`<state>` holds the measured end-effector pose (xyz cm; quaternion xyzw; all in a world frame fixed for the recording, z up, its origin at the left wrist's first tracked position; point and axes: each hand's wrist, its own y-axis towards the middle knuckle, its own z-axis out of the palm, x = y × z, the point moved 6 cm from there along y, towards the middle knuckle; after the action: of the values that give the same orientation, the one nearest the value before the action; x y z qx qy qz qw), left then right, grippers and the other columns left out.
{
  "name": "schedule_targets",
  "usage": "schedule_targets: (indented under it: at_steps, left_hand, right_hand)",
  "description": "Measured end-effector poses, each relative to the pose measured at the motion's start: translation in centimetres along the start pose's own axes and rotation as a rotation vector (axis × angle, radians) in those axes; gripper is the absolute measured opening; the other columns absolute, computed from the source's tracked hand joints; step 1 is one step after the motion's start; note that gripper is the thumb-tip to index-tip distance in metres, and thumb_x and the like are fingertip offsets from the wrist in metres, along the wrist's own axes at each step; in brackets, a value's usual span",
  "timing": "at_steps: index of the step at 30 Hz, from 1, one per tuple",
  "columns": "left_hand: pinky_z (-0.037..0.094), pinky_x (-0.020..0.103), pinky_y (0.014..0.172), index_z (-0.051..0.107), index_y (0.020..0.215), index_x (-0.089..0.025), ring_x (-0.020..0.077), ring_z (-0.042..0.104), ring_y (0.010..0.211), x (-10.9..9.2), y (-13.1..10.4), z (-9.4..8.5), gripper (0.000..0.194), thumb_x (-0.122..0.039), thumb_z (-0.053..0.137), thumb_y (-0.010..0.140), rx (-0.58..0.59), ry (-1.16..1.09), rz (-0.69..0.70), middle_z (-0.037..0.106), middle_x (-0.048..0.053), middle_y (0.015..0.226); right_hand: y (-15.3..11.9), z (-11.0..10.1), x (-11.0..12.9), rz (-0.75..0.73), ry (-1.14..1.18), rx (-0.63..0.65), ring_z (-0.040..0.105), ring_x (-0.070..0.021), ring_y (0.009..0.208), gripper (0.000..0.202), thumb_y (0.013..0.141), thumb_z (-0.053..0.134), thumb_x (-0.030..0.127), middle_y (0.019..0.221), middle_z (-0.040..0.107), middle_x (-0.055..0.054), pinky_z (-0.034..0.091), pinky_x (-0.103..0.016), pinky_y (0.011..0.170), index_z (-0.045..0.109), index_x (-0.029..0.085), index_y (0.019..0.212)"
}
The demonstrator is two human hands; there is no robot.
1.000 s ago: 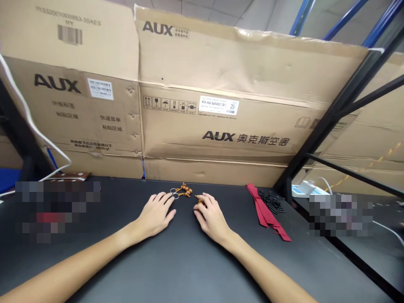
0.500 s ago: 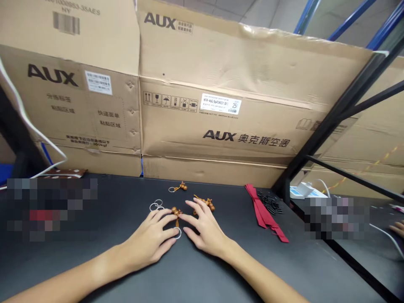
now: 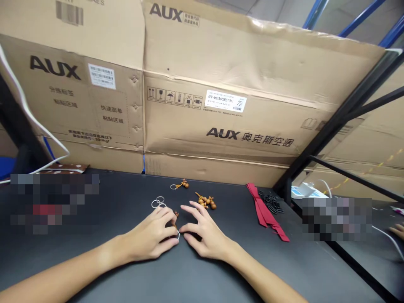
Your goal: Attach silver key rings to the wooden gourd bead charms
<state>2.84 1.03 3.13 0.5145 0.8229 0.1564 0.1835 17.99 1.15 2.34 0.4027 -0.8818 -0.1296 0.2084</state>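
Note:
My left hand (image 3: 158, 233) rests on the black table with its fingers curled over a keyring with a small brown gourd charm (image 3: 176, 213), mostly hidden under the fingers. Part of its metal ring (image 3: 178, 235) shows at the fingertips. My right hand (image 3: 203, 233) is just to the right, fingers apart, with its fingertips near that ring and nothing seen in its grasp. Several loose metal rings (image 3: 158, 203) lie beyond my left hand. A cluster of brown gourd charms (image 3: 206, 202) sits beyond my right hand. Farther back lies another gourd charm (image 3: 185, 184) with a ring.
Red strips (image 3: 267, 214) lie at the right beside a pile of black cords (image 3: 271, 203). Cardboard boxes (image 3: 252, 122) stand along the back edge. A black metal frame (image 3: 328, 130) slants at the right. Another person's hand (image 3: 398, 230) shows at the right edge.
My left fingers have curled further over the gourd keyring, covering more of it. My right fingertips have moved back from the charms, leaving the cluster more visible. The view has shifted slightly.

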Motion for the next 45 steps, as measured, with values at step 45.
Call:
schedule_targets:
  at_steps: [45]
  left_hand:
    - [0.044, 0.034, 0.076, 0.055, 0.084, -0.016, 0.0204, 0.048, 0.083, 0.3, 0.8, 1.0, 0.022, -0.009, 0.037, 0.095, 0.047, -0.012, -0.112, 0.054, 0.008, 0.094]
  right_hand:
    - [0.4, 0.4, -0.5, 0.051, 0.041, -0.016, 0.030, -0.0272, 0.139, 0.009, 0.090, 0.053, 0.015, 0.134, 0.051, -0.012, 0.036, -0.048, 0.111, 0.061, 0.018, 0.088]
